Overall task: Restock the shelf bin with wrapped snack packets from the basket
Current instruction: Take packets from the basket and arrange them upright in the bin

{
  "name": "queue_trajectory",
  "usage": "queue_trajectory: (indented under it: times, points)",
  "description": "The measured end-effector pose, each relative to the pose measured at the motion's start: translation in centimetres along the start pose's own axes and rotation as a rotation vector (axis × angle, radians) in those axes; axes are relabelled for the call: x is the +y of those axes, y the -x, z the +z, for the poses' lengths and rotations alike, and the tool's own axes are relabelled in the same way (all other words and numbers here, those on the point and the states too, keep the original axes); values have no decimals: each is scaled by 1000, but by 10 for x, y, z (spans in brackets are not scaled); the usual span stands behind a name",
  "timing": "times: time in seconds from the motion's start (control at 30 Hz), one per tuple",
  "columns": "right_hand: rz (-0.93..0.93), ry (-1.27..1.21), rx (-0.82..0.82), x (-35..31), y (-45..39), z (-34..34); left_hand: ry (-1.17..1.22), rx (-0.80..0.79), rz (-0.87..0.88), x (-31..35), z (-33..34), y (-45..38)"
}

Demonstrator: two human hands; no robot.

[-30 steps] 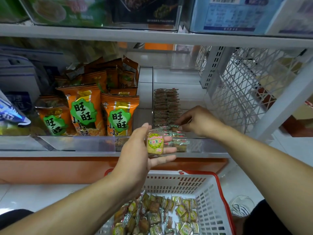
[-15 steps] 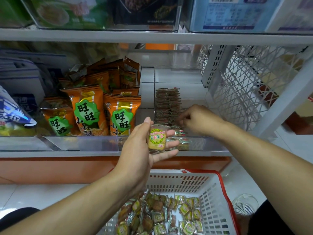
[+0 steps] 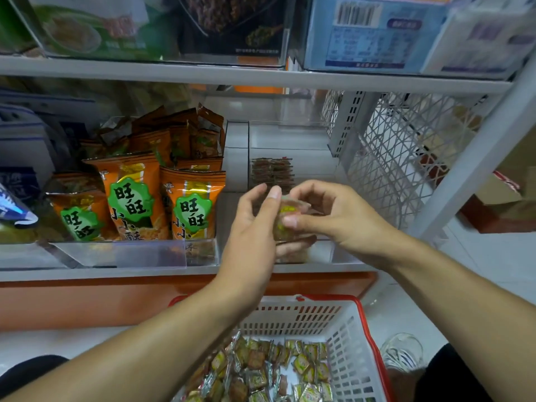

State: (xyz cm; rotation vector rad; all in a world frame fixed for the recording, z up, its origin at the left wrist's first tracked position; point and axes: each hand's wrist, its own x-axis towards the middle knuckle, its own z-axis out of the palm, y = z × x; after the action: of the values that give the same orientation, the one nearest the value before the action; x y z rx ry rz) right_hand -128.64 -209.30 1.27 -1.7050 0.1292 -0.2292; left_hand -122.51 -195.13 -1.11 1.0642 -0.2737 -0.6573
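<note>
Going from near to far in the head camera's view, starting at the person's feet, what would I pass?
Basket of wrapped packets → hands, left and right, holding one packet → clear shelf bin with stacked packets at its back.

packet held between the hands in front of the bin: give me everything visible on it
The packet is small, in a clear glossy wrapper with a yellow-green label; the print is blurred. It looks like thin plastic film over a pale snack. It is held in the air before the clear shelf bin, above the basket. The left hand holds its left side, and the right hand pinches it from the right, thumb across its front. Fingers hide much of it.
</note>
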Motion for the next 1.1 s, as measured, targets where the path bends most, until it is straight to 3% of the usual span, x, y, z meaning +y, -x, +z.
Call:
queue_trajectory:
  times: [0.1,0.17,0.27,0.4,0.63,0.8,0.93,1.1]
  points:
    - [58,-331,264,4,-20,-17,-124,40,15,-4,5,-17]
    - [98,-345,444,11,-36,-27,-593,-43,151,-10,2,-26]
    - [241,-14,535,34,-61,-42,-1444,-308,403,-21,-3,-35]
    - [328,583,495,73,-96,-62,-1962,-470,260,-40,-2,-44]
    - [267,794,478,115,-150,-82,-1959,-443,284,-39,0,-52]
    - [264,599,608,128,-173,-85,-1953,-447,341,-40,-2,-48]
    - [218,585,714,131,-179,-83,-1944,-435,363,-41,-3,-46]
    - [344,641,632,127,-187,-80,-1935,-432,359,-42,-3,-45]
